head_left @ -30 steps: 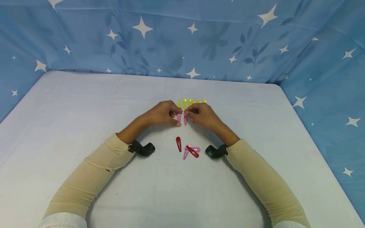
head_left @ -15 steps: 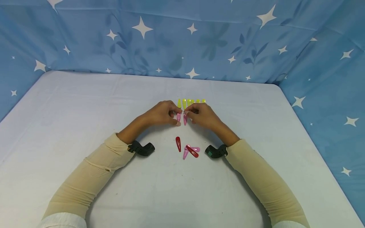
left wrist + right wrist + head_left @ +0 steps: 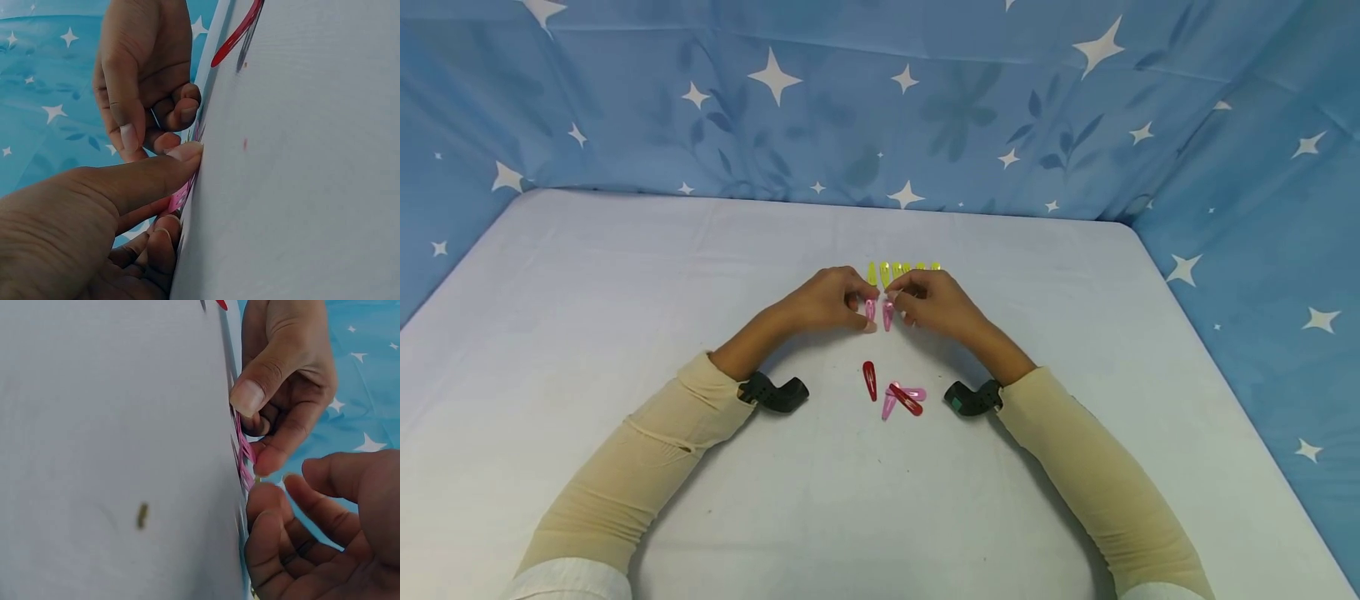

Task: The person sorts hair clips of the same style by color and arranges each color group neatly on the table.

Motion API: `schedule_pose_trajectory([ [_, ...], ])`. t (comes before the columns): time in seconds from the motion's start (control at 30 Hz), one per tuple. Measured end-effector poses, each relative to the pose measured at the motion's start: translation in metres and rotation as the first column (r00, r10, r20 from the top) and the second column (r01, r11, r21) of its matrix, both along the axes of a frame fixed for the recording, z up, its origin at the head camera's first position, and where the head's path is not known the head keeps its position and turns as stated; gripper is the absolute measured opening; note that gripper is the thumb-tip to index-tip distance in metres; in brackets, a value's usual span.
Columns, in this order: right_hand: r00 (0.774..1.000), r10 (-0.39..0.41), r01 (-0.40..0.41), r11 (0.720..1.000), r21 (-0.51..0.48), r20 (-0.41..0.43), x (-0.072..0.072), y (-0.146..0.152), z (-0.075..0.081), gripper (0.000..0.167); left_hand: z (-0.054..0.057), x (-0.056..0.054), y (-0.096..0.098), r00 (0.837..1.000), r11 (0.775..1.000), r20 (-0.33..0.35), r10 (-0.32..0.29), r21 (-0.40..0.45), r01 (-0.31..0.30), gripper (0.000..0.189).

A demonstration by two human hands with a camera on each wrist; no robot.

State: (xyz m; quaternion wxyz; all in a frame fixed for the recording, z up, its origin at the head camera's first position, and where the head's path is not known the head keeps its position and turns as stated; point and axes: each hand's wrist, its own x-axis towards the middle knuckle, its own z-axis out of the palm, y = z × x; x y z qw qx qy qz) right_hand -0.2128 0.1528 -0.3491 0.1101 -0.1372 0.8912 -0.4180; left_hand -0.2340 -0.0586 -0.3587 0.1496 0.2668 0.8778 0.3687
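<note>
Two pink snap hair clips stand upright side by side, just below a row of several yellow hair clips (image 3: 885, 273). My left hand (image 3: 827, 300) pinches the left pink hair clip (image 3: 870, 310) lengthwise, thumb at its lower end and index finger at its upper end; its pink surface (image 3: 179, 199) shows in the left wrist view. My right hand (image 3: 940, 304) is beside the top of the right pink hair clip (image 3: 888, 317). In the right wrist view, the right thumb stands apart from the loosely bent fingers, with nothing between them. The hands partly cover the yellow row.
Nearer the body, one red hair clip (image 3: 869, 381) lies alone. Beside it, another red clip (image 3: 906, 400) lies across two pink clips (image 3: 887, 407). The white-covered table (image 3: 820, 500) ends at a blue star-patterned curtain (image 3: 850, 108).
My right hand has shifted slightly right and its fingertips have come off the right pink hair clip, which shows more of its top. My left hand has stayed in place.
</note>
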Motion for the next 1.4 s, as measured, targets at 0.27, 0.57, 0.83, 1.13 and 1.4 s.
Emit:
schedule_pose_trajectory([
  [0.27, 0.992, 0.123, -0.123, 0.992, -0.032, -0.019, 0.004, 0.007, 0.005, 0.027, -0.001, 0.001, -0.001, 1.0, 1.0, -0.009, -0.001, 0.007, 0.001, 0.046],
  [0.57, 0.943, 0.329, -0.327, 0.944, -0.037, 0.044, 0.026, 0.022, 0.009, 0.028, -0.004, 0.0, 0.001, 1.0, 1.0, 0.0, 0.009, 0.012, -0.009, 0.048],
  [0.83, 0.902, 0.398, -0.4, 0.916, -0.021, 0.169, 0.047, 0.026, 0.014, 0.032, -0.001, 0.001, 0.001, 1.0, 1.0, 0.006, 0.009, 0.023, -0.009, 0.048],
  [1.13, 0.903, 0.395, -0.403, 0.915, 0.015, 0.168, 0.059, 0.034, 0.012, 0.03, -0.002, 0.002, 0.001, 0.999, 1.0, 0.024, 0.024, 0.013, -0.024, 0.048],
  [1.4, 0.909, 0.377, -0.39, 0.92, 0.045, 0.18, 0.065, 0.032, 0.013, 0.028, -0.002, 0.001, 0.0, 0.999, 0.999, 0.034, 0.029, 0.025, -0.029, 0.047],
])
